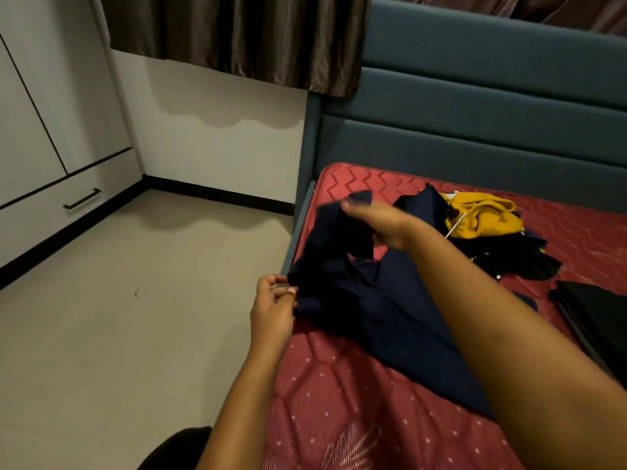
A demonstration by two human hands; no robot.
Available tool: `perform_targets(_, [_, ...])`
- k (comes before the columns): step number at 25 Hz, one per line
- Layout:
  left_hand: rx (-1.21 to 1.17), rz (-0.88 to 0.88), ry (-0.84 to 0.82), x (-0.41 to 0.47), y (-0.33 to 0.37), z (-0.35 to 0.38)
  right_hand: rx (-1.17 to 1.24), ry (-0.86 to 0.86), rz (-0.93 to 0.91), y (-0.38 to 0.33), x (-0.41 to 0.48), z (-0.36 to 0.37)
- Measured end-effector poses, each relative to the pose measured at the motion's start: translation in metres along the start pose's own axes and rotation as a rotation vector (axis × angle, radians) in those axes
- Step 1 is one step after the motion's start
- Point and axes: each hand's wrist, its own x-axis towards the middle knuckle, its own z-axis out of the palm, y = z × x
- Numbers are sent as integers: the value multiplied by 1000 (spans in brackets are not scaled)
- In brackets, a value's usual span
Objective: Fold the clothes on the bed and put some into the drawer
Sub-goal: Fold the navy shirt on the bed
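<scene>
A dark navy shirt [369, 300] lies crumpled on the red mattress [339, 401] near its left edge. My left hand [273, 308] pinches the shirt's left edge at the side of the bed. My right hand [376, 223] grips a raised part of the same shirt higher up, lifting it off the mattress. Behind it a yellow garment [481, 215] sits on a heap of black clothes [519, 259]. The drawer [57, 201] with a dark handle is at the left, under the white wardrobe, and it is closed.
A folded black item [593, 313] lies at the mattress's right edge. The teal padded headboard [475, 106] stands behind the bed. Bare beige floor [135, 300] stretches between bed and wardrobe. Brown curtains [237, 35] hang above.
</scene>
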Motion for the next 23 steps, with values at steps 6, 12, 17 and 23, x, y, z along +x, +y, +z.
perform_targets(6, [247,-161,-129,5,-32,25,94,104,212,105,28,-31])
perform_targets(12, [141,-479,-186,-9,-65,44,-630,94,-89,266,-39,-72])
perform_targets(17, [-30,-443,-221,-32,-84,85,-1066,-136,66,312,-101,-141])
perform_targets(23, [128,-399,-39,-15,-101,136,-1163,-258,158,323,-138,-174])
